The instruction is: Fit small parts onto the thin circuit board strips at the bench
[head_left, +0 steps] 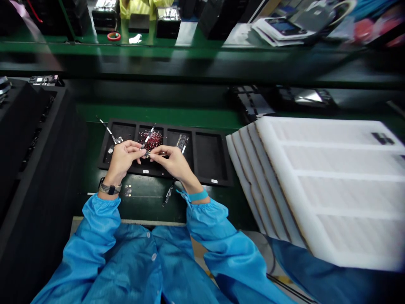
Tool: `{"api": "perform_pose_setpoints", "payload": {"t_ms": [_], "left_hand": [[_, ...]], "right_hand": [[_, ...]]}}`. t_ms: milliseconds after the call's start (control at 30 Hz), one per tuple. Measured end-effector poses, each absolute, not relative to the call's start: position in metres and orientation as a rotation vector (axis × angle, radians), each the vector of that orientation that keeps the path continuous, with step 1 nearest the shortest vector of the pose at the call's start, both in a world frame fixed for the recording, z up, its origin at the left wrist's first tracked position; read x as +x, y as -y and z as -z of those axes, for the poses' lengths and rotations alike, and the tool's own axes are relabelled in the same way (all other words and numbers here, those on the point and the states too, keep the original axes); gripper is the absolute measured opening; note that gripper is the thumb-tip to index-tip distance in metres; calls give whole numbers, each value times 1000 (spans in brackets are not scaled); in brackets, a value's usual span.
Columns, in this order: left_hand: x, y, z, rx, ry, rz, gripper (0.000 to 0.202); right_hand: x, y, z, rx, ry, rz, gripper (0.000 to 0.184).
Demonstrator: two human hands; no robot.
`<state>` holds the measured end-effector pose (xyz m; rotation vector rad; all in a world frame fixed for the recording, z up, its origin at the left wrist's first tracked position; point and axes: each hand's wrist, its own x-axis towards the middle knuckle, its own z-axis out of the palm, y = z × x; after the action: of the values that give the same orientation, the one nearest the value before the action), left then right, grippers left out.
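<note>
Both my hands meet over a black compartment tray (210,158). Between the fingertips is a small circuit board (147,154), and a thin flex strip (148,136) rises from beside it. My left hand (125,157) pinches the board from the left. My right hand (171,160) has thumb and forefinger closed at its right edge. Behind the fingers, one compartment holds a heap of tiny red parts (152,139). A bare circuit board (182,142) leans in the compartment to the right. Another piece with a strip (117,139) lies in the leftmost one, partly hidden by my left hand.
On the green bench lie a small board (128,190) and a dark strip part (168,194). A stack of white foam trays (303,169) stands close on the right, black foam trays (60,139) on the left. A shelf (152,52) crosses the back, with an orange tape roll (114,36).
</note>
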<state>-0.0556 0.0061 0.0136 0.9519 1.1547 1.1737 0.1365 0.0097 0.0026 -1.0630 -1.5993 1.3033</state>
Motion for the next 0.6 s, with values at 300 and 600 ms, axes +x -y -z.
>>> {"api": "perform_pose_setpoints", "payload": {"t_ms": [300, 600], "left_hand": [[-57, -6, -12, 955, -1112, -1133, 41], [-60, -2, -21, 1013, -1181, -1308, 27]], "right_hand": [[141, -11, -4, -1043, 1608, -1344, 35], [152, -9, -8, -1098, 1641, -1184, 22]]}}
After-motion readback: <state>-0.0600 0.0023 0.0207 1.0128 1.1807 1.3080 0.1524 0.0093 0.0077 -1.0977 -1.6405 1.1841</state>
